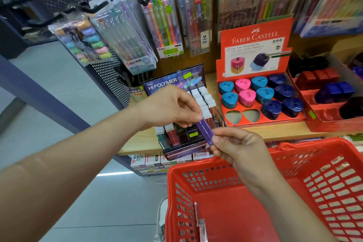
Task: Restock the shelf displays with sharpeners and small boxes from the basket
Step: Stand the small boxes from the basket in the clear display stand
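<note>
Red basket [216, 165] sat nearest, below the hands. Right hand [241, 149] and left hand [170, 107] each pinched one end of a slim purple box [205, 129], held tilted just in front of the Hi-Polymer display [167, 82] on the shelf. Beyond, to the right, stood the red tray [265, 122] of blue and pink sharpeners [264, 94].

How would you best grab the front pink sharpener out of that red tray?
Come from above and pinch the front pink sharpener by its upper body, front to back. It stands in a well of the red tray, so only its top is exposed; teal sharpeners crowd both sides, while the empty well in front probably leaves finger room.
</note>
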Demonstrator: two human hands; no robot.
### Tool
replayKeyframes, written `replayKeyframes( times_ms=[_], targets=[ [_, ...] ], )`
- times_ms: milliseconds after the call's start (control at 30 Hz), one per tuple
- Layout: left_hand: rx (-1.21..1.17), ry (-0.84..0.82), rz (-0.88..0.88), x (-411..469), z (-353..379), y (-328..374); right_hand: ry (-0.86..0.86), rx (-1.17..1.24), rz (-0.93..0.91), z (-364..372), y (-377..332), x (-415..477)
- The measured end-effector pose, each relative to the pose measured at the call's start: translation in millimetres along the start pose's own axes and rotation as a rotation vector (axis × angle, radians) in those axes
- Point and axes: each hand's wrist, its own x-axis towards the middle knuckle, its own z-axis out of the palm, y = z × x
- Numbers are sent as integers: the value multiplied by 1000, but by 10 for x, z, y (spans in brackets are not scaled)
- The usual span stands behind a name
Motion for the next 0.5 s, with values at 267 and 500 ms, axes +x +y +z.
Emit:
replayKeyframes(
  times_ms=[267, 500],
  targets=[
    [204, 394, 36, 21, -224, -153, 109, -68, -17, -145, -60, -19],
    [200, 463, 158, 211, 108, -14, 222, -74, 40, -337, -84, 29]
  ],
)
